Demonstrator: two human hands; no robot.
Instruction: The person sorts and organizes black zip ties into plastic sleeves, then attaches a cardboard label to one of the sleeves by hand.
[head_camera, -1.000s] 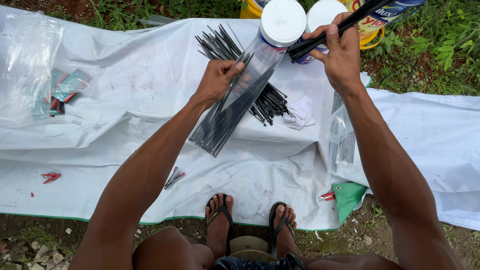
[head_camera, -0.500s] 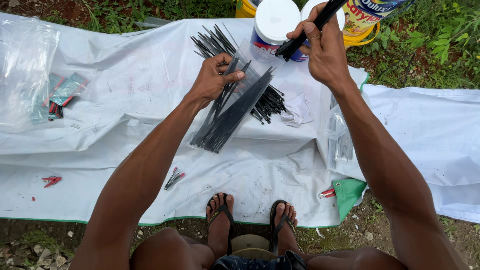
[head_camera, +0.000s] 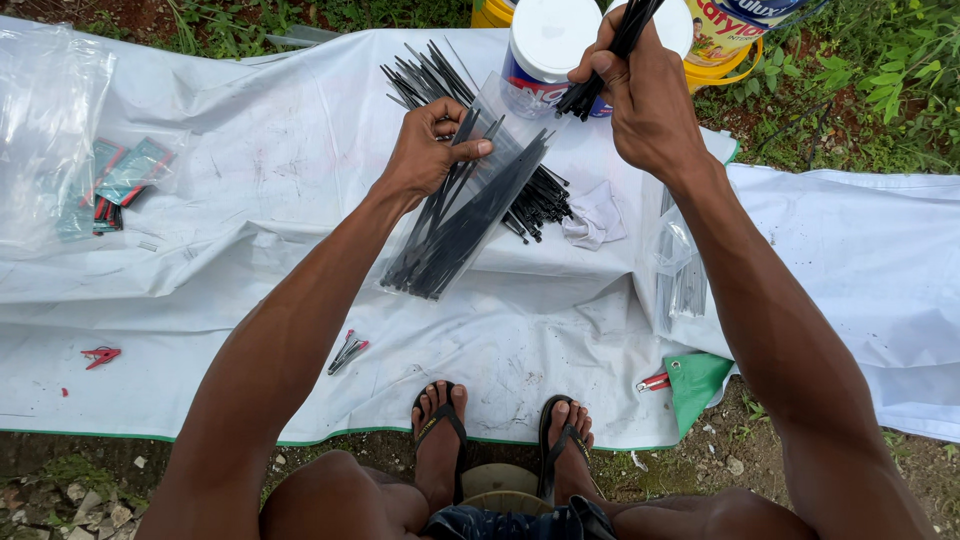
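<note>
My left hand (head_camera: 428, 150) grips the open top of a clear plastic bag (head_camera: 462, 215) filled with long black cable ties, which hangs down over the white sheet. My right hand (head_camera: 645, 95) is closed on a small bundle of black cable ties (head_camera: 610, 55), held above the bag's mouth with the ties' lower ends near it. A loose pile of black cable ties (head_camera: 440, 85) lies on the sheet behind the bag.
A white sheet (head_camera: 250, 200) covers the ground. On it lie a clear bag with green packets (head_camera: 90, 180), a red clip (head_camera: 100, 354), another clip (head_camera: 347, 352), a crumpled paper (head_camera: 595, 215) and a second clear bag (head_camera: 680, 275). Paint buckets (head_camera: 545, 45) stand behind. My sandalled feet (head_camera: 495, 435) are at the sheet's edge.
My right hand has come down and left, bringing its bundle of ties close to the bag's mouth. My left hand has shifted slightly with the bag.
</note>
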